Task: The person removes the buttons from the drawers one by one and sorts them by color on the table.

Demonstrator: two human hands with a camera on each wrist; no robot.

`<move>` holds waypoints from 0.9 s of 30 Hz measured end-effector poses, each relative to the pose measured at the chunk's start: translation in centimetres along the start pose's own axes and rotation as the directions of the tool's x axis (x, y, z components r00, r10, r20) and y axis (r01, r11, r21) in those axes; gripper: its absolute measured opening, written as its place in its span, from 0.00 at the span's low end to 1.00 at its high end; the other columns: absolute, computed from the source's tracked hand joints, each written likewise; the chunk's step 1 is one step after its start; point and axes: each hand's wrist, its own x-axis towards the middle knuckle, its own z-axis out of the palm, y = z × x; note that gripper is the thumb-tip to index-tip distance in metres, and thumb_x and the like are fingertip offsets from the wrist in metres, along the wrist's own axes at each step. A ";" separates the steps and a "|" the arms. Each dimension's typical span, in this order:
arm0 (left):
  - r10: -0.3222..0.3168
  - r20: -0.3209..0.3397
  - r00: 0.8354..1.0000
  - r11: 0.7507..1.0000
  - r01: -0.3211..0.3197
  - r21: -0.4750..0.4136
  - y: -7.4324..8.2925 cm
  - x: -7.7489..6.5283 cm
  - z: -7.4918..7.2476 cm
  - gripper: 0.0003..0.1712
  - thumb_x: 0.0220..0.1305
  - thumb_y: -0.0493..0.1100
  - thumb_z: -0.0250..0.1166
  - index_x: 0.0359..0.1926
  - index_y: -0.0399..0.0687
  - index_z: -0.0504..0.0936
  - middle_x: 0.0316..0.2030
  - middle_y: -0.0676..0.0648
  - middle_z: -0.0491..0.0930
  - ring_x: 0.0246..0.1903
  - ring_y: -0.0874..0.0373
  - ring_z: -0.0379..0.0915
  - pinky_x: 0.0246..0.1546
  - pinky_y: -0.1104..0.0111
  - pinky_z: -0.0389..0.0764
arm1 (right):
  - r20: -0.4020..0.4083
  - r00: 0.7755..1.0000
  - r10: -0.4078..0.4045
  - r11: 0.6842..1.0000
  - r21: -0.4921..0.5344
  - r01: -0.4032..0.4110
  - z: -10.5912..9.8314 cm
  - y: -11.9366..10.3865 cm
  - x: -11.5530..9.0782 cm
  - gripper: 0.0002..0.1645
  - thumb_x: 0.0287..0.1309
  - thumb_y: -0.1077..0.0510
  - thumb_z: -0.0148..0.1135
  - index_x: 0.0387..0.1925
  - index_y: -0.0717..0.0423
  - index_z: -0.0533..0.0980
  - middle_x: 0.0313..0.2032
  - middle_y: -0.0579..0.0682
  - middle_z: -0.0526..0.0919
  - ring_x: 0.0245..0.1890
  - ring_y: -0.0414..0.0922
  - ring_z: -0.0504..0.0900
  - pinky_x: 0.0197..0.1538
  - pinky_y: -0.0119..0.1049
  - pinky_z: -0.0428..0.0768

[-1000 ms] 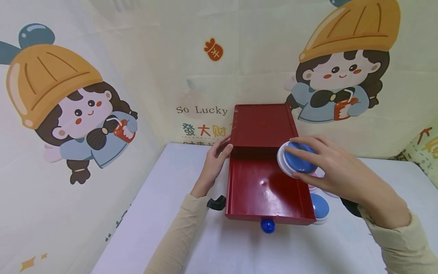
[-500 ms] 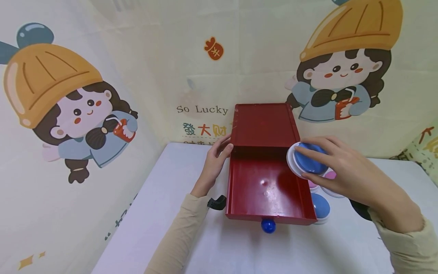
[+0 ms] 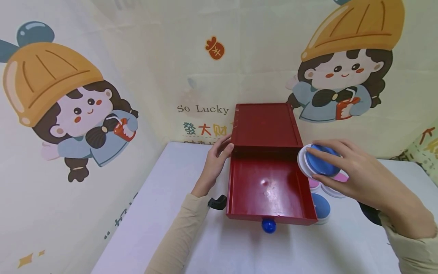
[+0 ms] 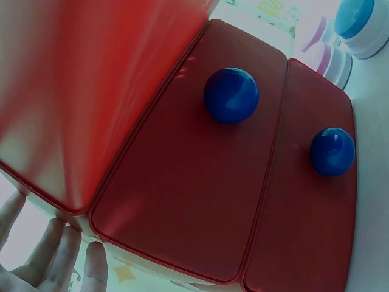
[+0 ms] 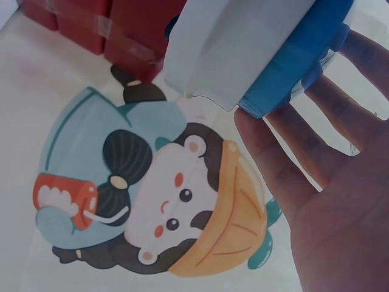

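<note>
A red drawer cabinet (image 3: 265, 123) stands on the table with its top drawer (image 3: 263, 190) pulled out, bare inside, a blue knob (image 3: 268, 226) on its front. My left hand (image 3: 217, 160) rests against the cabinet's left side; in the left wrist view its extended fingers (image 4: 64, 255) touch the side. My right hand (image 3: 356, 171) holds a round white piece with a blue top (image 3: 323, 160), tilted, over the drawer's right edge. From the right wrist, its white base (image 5: 231, 48) and blue top show, with fingertips around the blue part.
To the drawer's right lie another blue-topped round piece (image 3: 321, 207) and pink-topped ones (image 3: 333, 186), partly hidden. Two lower drawers with blue knobs (image 4: 231, 95) are shut below the open one. A cartoon-printed cloth (image 3: 263, 49) hangs behind the table.
My right hand has moved right with the blue-topped round piece, from above the drawer to its right edge. The left hand and cabinet stay in place.
</note>
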 end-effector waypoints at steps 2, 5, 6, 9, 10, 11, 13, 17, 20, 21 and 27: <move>-0.005 0.004 1.000 1.000 0.005 -0.006 0.2 0.0 0.0 0.24 0.64 0.53 0.57 0.62 0.64 0.68 0.57 0.55 0.70 0.57 0.61 0.65 0.52 0.63 0.73 | 0.001 1.000 0.015 1.000 -0.002 -0.015 0.0 0.1 -0.2 0.49 0.25 0.52 0.80 0.58 0.48 0.72 0.56 0.55 0.69 0.54 0.54 0.65 0.33 0.52 0.80; -0.007 0.015 1.000 1.000 0.007 -0.007 1.0 -0.3 0.1 0.25 0.65 0.50 0.56 0.63 0.59 0.67 0.58 0.54 0.70 0.57 0.59 0.64 0.53 0.62 0.72 | 0.004 0.999 0.040 0.999 0.000 -0.040 0.1 0.2 -0.5 0.49 0.25 0.53 0.80 0.58 0.48 0.72 0.56 0.55 0.69 0.54 0.54 0.65 0.32 0.53 0.80; -0.007 0.018 1.000 1.000 0.007 -0.011 1.3 -0.4 0.1 0.25 0.66 0.49 0.56 0.63 0.58 0.66 0.58 0.53 0.70 0.57 0.59 0.64 0.54 0.62 0.72 | 0.008 0.999 0.049 0.999 0.000 -0.049 0.2 0.2 -0.6 0.49 0.25 0.52 0.80 0.58 0.48 0.72 0.56 0.55 0.69 0.54 0.54 0.65 0.32 0.52 0.80; -0.004 0.021 1.000 1.000 0.004 -0.009 2.2 -0.7 0.2 0.26 0.66 0.47 0.55 0.64 0.53 0.66 0.58 0.51 0.70 0.57 0.58 0.64 0.54 0.62 0.71 | 0.018 0.997 0.075 0.997 0.005 -0.075 0.3 0.4 -0.9 0.48 0.26 0.52 0.80 0.58 0.47 0.72 0.56 0.55 0.69 0.54 0.54 0.65 0.32 0.52 0.80; -0.006 0.020 1.000 1.000 0.006 -0.004 2.4 -0.8 0.2 0.26 0.66 0.47 0.55 0.64 0.52 0.65 0.58 0.51 0.70 0.57 0.59 0.64 0.54 0.62 0.71 | 0.019 0.996 0.082 0.997 0.006 -0.082 0.4 0.5 -1.1 0.48 0.26 0.52 0.80 0.58 0.47 0.72 0.56 0.54 0.69 0.54 0.54 0.65 0.32 0.52 0.80; -0.009 0.021 1.000 1.000 0.009 -0.003 2.5 -0.8 0.2 0.26 0.66 0.46 0.55 0.64 0.52 0.65 0.58 0.52 0.70 0.57 0.59 0.64 0.54 0.63 0.71 | 0.019 0.996 0.088 0.996 0.006 -0.089 0.4 0.6 -1.2 0.48 0.26 0.52 0.80 0.58 0.47 0.72 0.57 0.54 0.69 0.54 0.54 0.65 0.32 0.52 0.80; -0.010 0.019 1.000 1.000 0.010 0.002 2.7 -0.8 0.2 0.26 0.67 0.46 0.55 0.64 0.51 0.65 0.58 0.51 0.70 0.57 0.60 0.65 0.54 0.63 0.71 | 0.017 0.995 0.095 0.995 0.004 -0.096 0.5 0.7 -1.5 0.48 0.26 0.52 0.79 0.58 0.47 0.72 0.57 0.54 0.69 0.54 0.54 0.65 0.32 0.53 0.80; -0.010 0.017 1.000 1.000 0.010 0.001 2.7 -0.9 0.3 0.25 0.67 0.45 0.55 0.64 0.50 0.65 0.57 0.51 0.70 0.57 0.60 0.65 0.54 0.63 0.71 | 0.013 0.994 0.109 0.994 0.000 -0.109 0.7 1.1 -2.1 0.48 0.25 0.51 0.79 0.57 0.46 0.73 0.57 0.54 0.69 0.53 0.54 0.66 0.31 0.53 0.80; -0.007 0.016 1.000 1.000 0.007 0.005 2.6 -0.9 0.3 0.25 0.67 0.45 0.55 0.64 0.51 0.66 0.57 0.51 0.70 0.56 0.59 0.65 0.54 0.63 0.71 | 0.011 0.993 0.115 0.993 -0.005 -0.115 0.8 1.3 -2.5 0.48 0.25 0.51 0.80 0.57 0.46 0.73 0.56 0.54 0.70 0.52 0.54 0.66 0.31 0.53 0.80; -0.006 0.016 1.000 1.000 0.006 0.005 2.6 -0.9 0.3 0.25 0.67 0.46 0.55 0.64 0.51 0.65 0.57 0.51 0.70 0.56 0.59 0.65 0.54 0.63 0.72 | 0.011 0.993 0.116 0.993 -0.006 -0.116 0.9 1.4 -2.6 0.47 0.25 0.51 0.80 0.57 0.46 0.73 0.56 0.54 0.70 0.52 0.54 0.67 0.31 0.53 0.80; -0.006 0.021 1.000 1.000 0.006 0.000 2.6 -0.8 0.2 0.26 0.67 0.46 0.55 0.64 0.51 0.65 0.57 0.51 0.70 0.56 0.59 0.65 0.53 0.63 0.72 | 0.037 0.985 0.167 0.986 -0.009 -0.167 1.3 1.6 -3.4 0.46 0.25 0.50 0.80 0.55 0.46 0.74 0.55 0.54 0.69 0.51 0.55 0.66 0.29 0.52 0.80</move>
